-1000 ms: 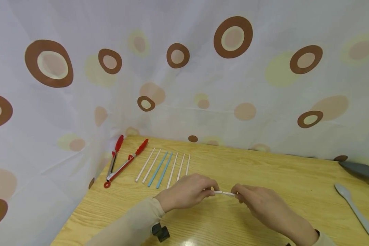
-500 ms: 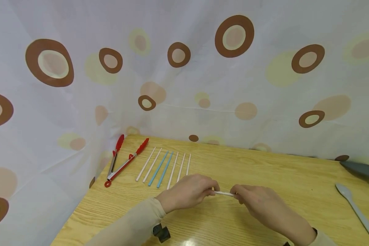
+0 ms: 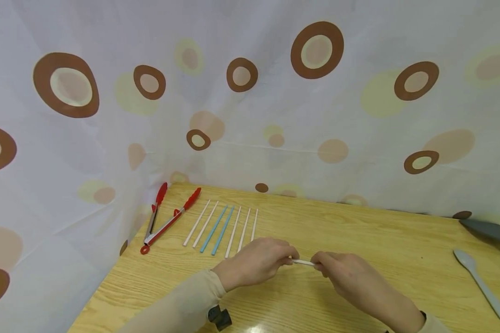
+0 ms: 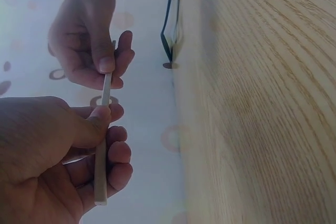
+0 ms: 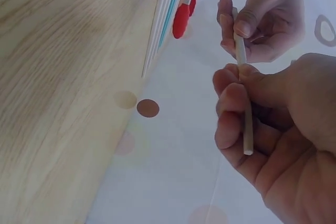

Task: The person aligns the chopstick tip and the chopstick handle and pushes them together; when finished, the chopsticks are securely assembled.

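Between both hands, just above the table, is a thin white chopstick (image 3: 303, 262). My left hand (image 3: 259, 262) pinches one end with thumb and fingers, and my right hand (image 3: 352, 279) pinches the other. Only a short length shows between the fingertips in the head view. In the left wrist view, the blunt end of the white chopstick (image 4: 101, 182) pokes out below the left thumb. The right wrist view has its other end (image 5: 248, 135) lying along the curled right fingers. A slight bend shows in the stick near the right thumb.
Several white chopsticks (image 3: 233, 231) and two blue chopsticks (image 3: 222, 230) lie side by side at the table's back left. Red-tipped tongs (image 3: 166, 227) lie spread left of them. A grey spoon (image 3: 485, 286) and dark spatula (image 3: 489, 231) lie at the right. A patterned curtain (image 3: 291, 115) borders the table.
A second ago the white stick showed a break between the hands, with two pieces slightly offset. Now it looks like one continuous line. Both hands have barely moved.
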The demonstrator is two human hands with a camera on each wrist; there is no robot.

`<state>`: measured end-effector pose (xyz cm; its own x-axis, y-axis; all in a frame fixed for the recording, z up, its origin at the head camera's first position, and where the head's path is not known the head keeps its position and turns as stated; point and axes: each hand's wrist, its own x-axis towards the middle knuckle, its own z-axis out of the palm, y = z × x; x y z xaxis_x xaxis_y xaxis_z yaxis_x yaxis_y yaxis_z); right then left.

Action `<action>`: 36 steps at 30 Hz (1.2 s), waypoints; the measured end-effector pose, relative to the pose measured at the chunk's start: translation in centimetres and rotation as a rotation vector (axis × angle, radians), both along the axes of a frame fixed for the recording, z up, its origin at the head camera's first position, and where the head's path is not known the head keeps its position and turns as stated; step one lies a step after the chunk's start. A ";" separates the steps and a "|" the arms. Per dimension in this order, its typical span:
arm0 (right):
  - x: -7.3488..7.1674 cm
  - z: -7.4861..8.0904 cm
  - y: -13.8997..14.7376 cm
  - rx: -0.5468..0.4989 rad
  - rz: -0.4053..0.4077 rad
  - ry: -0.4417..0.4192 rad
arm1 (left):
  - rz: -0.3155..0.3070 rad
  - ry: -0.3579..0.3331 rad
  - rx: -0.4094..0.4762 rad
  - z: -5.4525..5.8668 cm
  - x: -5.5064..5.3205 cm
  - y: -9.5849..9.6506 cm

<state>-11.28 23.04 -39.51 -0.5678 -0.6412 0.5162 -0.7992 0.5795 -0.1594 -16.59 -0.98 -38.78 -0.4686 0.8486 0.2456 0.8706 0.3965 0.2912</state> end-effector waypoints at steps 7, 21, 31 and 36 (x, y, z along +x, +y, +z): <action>-0.1 -0.2 -0.2 -0.039 0.008 0.010 | -0.010 0.063 0.023 0.0 0.1 -0.1; -0.2 0.1 -0.7 -0.090 0.027 0.066 | -0.044 0.116 0.055 0.1 0.1 -0.2; -0.2 0.1 -0.8 -0.065 0.015 0.093 | -0.069 0.118 0.123 -0.3 0.2 0.1; -0.7 0.7 -0.6 0.022 -0.009 0.168 | -0.030 0.118 0.098 -0.2 0.3 0.3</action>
